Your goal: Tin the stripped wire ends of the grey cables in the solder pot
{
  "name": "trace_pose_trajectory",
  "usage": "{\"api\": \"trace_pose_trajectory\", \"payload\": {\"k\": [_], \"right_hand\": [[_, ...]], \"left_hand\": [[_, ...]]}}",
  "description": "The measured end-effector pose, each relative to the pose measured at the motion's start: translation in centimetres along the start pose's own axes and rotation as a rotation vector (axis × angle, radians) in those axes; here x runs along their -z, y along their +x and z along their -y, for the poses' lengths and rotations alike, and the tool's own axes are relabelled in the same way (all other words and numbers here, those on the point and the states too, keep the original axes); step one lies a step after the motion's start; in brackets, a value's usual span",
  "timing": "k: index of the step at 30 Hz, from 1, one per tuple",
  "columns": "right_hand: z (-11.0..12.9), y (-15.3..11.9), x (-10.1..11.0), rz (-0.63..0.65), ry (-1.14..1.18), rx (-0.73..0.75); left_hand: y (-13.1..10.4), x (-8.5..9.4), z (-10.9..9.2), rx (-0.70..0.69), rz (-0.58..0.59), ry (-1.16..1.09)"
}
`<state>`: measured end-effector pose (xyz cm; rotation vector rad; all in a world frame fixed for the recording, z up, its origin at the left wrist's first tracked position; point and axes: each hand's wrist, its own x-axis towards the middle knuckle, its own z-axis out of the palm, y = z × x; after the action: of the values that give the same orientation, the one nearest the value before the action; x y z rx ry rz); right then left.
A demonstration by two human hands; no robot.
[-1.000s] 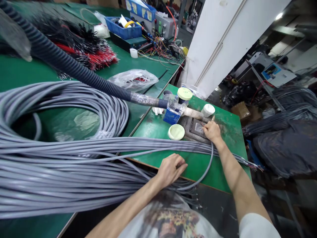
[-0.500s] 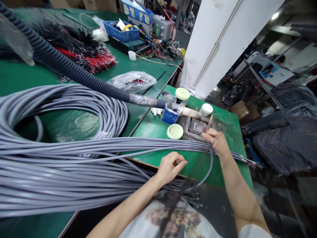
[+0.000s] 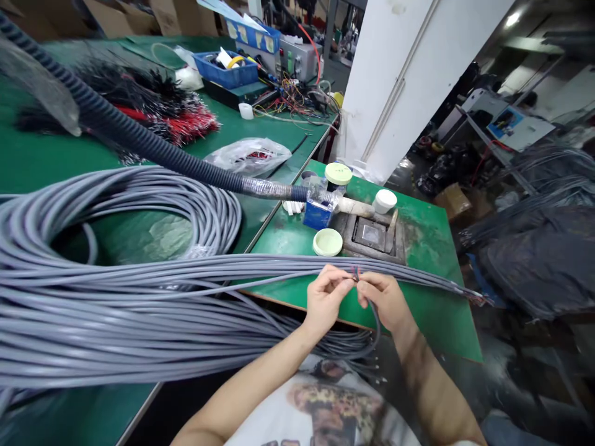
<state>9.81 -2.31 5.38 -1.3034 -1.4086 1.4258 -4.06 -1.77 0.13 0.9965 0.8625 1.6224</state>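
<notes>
Head view: a green counter [image 3: 446,322] spreads across the frame, and a grey cable bundle [image 3: 139,322] crowds it from 8 to 9 o'clock, cut off at the left edge. A ribbed hose [image 3: 153,142] slants in from 10 o'clock, its upper end out of frame. Near 3 o'clock lies a dark metal pan [image 3: 372,235], now uncovered; a second ago the right hand [image 3: 383,300] was over it. That hand has drawn back to 4 o'clock, its grip closed round a single grey cable [image 3: 375,319] near the tip. The left hand [image 3: 325,294], at 5 o'clock, was loosely curled and apart before — now its thumb and fingertips are pinched at the coloured wire ends [image 3: 356,272] between both hands. Fingers cover most of these — I cannot tell how many wires it has. Below, the cable's loop is lost among the bundle.
</notes>
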Motion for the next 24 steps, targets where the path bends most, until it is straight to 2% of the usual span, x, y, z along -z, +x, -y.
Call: {"api": "trace_pose_trajectory", "payload": {"k": [2,3,5,7,8,10,13,15,16,18,20,24], "right_hand": [[-0.6,-0.9,-0.1,0.001,0.054,-0.030],[-1.0,-1.4,-0.1,-0.013,0.088,-0.037],[-1.8,-2.1,-0.2,-0.067,0.190,-0.047],[-2.4,-2.6,-0.3,-0.104,0.312,-0.072],[-2.5,-2.7,-0.3,-0.109,0.364,-0.090],[-2.5,-2.9,-0.4,-0.116,0.445,-0.119],[-2.2,-3.2,-0.7,-0.120,0.513,-0.127],[-2.4,-3.3,-0.9,-0.108,0.516,-0.130],[-2.5,-3.4,-1.0,-0.089,0.501,-0.138],[-2.7,-3.4,-0.6,-0.038,0.412,-0.155],[-2.6,-3.3,0.2,-0.041,0.224,-0.112],[-0.7,-2.7,1.9,-0.202,-0.258,0.170]], "left_hand": [[0.3,0.5,-0.2,-0.153,-0.032,0.104],[0.4,0.7,-0.3,-0.271,-0.003,0.168],[0.3,0.8,-0.2,-0.510,0.119,0.282],[0.0,0.7,0.1,-0.618,0.230,0.322],[-0.2,0.5,0.3,-0.601,0.240,0.312],[-0.6,0.1,0.7,-0.439,0.168,0.236],[-1.2,-0.4,1.2,-0.003,0.085,0.031],[-1.3,-0.5,1.2,0.255,0.172,-0.080],[-1.4,-0.5,1.1,0.341,0.235,-0.111],[-1.5,-0.3,0.9,0.416,0.329,-0.118],[-1.5,0.0,0.6,0.413,0.380,-0.072],[-1.8,0.2,0.0,0.366,0.453,0.042]]}}
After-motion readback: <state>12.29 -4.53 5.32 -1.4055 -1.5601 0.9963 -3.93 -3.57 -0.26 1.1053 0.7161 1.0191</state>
